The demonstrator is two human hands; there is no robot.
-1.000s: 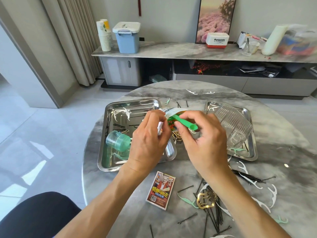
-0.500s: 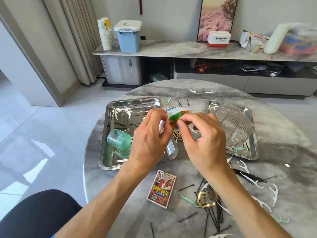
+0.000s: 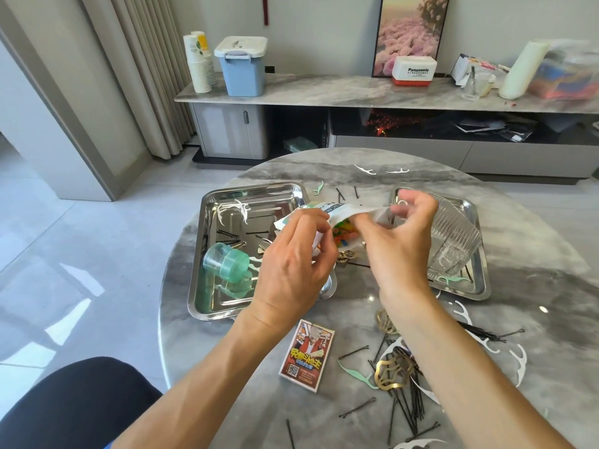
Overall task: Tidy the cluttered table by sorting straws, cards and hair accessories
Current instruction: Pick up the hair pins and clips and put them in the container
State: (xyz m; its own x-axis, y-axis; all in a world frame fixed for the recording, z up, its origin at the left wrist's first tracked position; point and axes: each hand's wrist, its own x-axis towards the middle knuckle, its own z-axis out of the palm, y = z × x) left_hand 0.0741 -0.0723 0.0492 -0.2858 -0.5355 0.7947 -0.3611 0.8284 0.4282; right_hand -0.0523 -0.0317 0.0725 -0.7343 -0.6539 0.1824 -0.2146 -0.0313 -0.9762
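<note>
Green straw gone from sight now, pushed down among the bright straws [image 3: 345,233] in the white bag [image 3: 340,210]. Left hand [image 3: 291,273] pinching the bag's left edge, right hand [image 3: 398,247] pinching its right edge, above the worktop [image 3: 534,254] middle. Still waiting near: card [image 3: 306,354], black hairpins [image 3: 405,406], gold clip [image 3: 390,372]; steel trays [image 3: 207,286] left and right.

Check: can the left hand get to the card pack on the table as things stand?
Probably not straight away: the left hand grips the straw bag. The card pack lies uncovered below its wrist, so once freed the way looks open.
</note>
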